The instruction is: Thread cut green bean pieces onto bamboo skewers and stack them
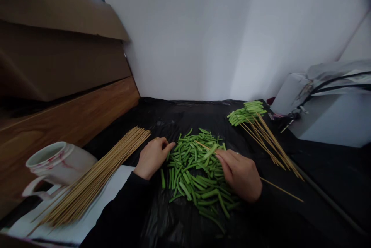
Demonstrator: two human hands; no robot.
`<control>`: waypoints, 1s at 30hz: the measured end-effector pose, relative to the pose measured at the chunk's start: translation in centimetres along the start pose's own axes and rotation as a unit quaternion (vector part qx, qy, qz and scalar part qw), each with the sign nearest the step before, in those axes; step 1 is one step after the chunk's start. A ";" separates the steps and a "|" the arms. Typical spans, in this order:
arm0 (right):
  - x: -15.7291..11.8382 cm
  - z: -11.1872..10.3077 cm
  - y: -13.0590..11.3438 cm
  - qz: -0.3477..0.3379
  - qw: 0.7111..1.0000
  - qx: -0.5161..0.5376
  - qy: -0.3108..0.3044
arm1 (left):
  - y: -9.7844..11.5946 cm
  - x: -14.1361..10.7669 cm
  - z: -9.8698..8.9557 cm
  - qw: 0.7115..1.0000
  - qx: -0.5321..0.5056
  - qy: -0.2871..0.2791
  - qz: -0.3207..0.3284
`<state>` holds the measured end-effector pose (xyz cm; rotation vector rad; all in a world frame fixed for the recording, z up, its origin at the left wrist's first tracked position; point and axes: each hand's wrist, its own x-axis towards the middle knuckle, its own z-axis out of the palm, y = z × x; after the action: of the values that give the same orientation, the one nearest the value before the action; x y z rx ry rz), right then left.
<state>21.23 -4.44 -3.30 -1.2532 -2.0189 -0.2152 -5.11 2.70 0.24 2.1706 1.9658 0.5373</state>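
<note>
A loose pile of cut green bean pieces (199,186) lies in front of me on black plastic sheeting (165,228). At the pile's right side, my right hand (240,172) is closed round a thin bamboo skewer (282,190). Its tip points left over the beans, and its other end sticks out behind the hand. By my right fingertips, a light green bean piece (210,150) lies across the skewer. My left hand (153,156) is at the pile's upper left edge, thumb and fingers drawn together; what they pinch, if anything, is hidden.
Many bare skewers (98,178) lie bundled on the left, beside a white mug (62,163) on its side. Bean-loaded skewers (247,113) are stacked at the back right. A cardboard box (63,54) borders the left, a pale box (333,116) the right, a wall (197,39) the back.
</note>
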 end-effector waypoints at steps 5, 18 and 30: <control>0.0 -0.1 -0.2 0.000 1.000 0.000 0.003 | -0.2 -0.2 -0.2 0.995 0.075 -0.057 -0.027; 0.1 -0.3 -0.7 -0.014 1.000 0.014 0.011 | 1.5 -0.1 0.6 0.883 -0.459 -0.099 0.001; -0.3 0.0 -0.7 -0.014 1.000 0.016 -0.010 | 2.8 -1.0 1.7 0.671 -0.702 -0.221 -0.093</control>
<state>20.67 -4.99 -3.33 -1.2115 -2.0503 -0.1843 -1.95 1.60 -0.50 0.9002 0.8031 0.9127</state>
